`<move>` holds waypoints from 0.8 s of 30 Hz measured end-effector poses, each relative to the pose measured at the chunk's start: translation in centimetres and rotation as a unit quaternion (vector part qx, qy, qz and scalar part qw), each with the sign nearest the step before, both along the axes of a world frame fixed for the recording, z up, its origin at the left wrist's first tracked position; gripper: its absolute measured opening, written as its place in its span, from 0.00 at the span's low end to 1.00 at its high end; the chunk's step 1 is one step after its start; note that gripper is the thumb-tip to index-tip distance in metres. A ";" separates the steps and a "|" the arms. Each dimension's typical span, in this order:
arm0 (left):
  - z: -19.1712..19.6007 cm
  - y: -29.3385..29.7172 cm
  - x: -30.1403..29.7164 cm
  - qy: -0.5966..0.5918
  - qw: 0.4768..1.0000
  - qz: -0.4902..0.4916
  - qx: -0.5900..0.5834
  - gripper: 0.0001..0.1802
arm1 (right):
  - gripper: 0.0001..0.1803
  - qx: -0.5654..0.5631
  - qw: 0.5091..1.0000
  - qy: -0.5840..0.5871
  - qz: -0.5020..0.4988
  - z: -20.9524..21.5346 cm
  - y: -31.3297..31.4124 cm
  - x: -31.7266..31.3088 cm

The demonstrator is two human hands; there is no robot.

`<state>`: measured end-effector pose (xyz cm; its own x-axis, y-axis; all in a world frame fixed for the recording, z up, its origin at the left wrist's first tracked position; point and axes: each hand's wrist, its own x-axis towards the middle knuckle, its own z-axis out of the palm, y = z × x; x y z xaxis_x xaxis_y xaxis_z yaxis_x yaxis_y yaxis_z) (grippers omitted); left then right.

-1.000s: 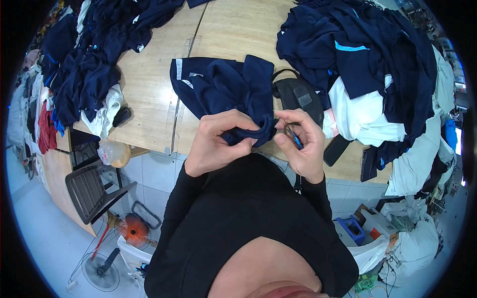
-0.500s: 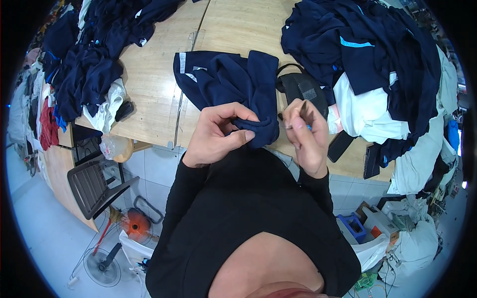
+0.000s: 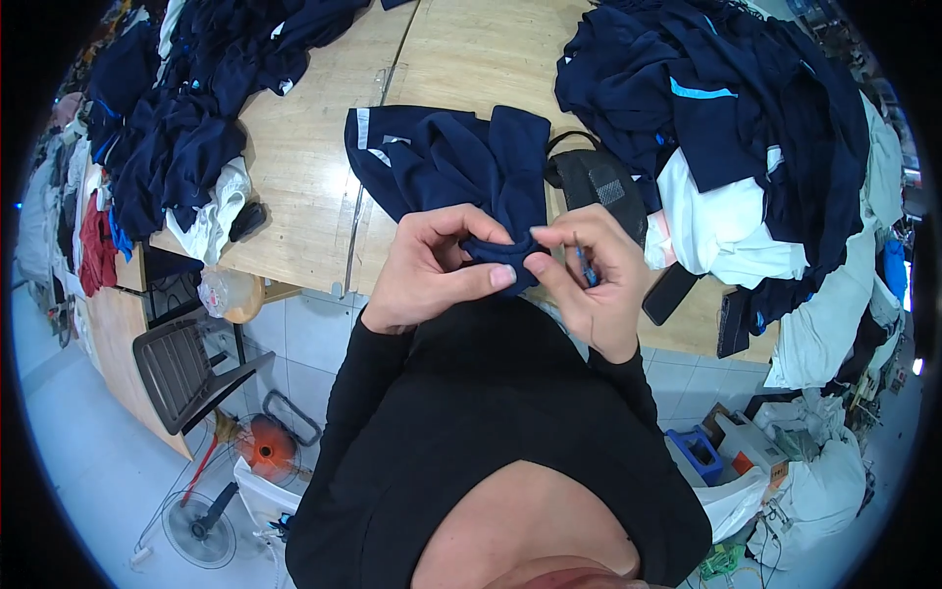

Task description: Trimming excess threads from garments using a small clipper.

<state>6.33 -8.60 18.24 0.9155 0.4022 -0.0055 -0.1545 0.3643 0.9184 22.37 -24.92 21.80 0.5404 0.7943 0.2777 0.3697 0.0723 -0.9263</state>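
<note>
Navy garment (image 3: 451,162): lies partly on table (image 3: 304,177), pinched at bunched edge by left hand (image 3: 432,270) and, with blue tool (image 3: 587,270) in palm, right hand (image 3: 608,309).

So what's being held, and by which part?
Left hand and right hand pinch the navy garment by its near end; the right also cups a small bluish tool.

A head-worn fisheye looks steeply down past the wearer's chest (image 3: 500,412) onto the nearby worktop (image 3: 309,162) and the floor (image 3: 83,432) either side.
</note>
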 end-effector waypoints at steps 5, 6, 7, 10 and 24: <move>-0.3 0.4 -0.3 0.009 1.000 -0.005 0.021 0.14 | 0.08 0.006 1.000 -0.013 0.017 -0.3 0.0 0.2; -0.3 0.4 -0.3 0.009 1.000 -0.007 0.028 0.13 | 0.08 0.005 1.000 -0.005 0.017 -0.2 0.0 0.2; -0.4 0.3 -0.4 0.008 0.999 -0.008 0.035 0.13 | 0.08 0.005 1.000 0.004 0.018 -0.2 0.0 0.2; 0.2 0.3 -0.5 0.011 0.999 -0.015 0.026 0.13 | 0.08 0.008 1.000 0.028 0.012 -0.7 0.0 -0.1; 0.2 -0.1 -0.7 -0.001 1.000 -0.013 -0.018 0.11 | 0.05 0.012 0.993 0.113 0.035 -1.7 -0.1 -0.4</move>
<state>5.58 -8.68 18.40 0.9260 0.3771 -0.0176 -0.1458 0.4002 0.9048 21.98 -25.05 20.07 0.5338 0.8273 0.1748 0.1465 0.1131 -0.9827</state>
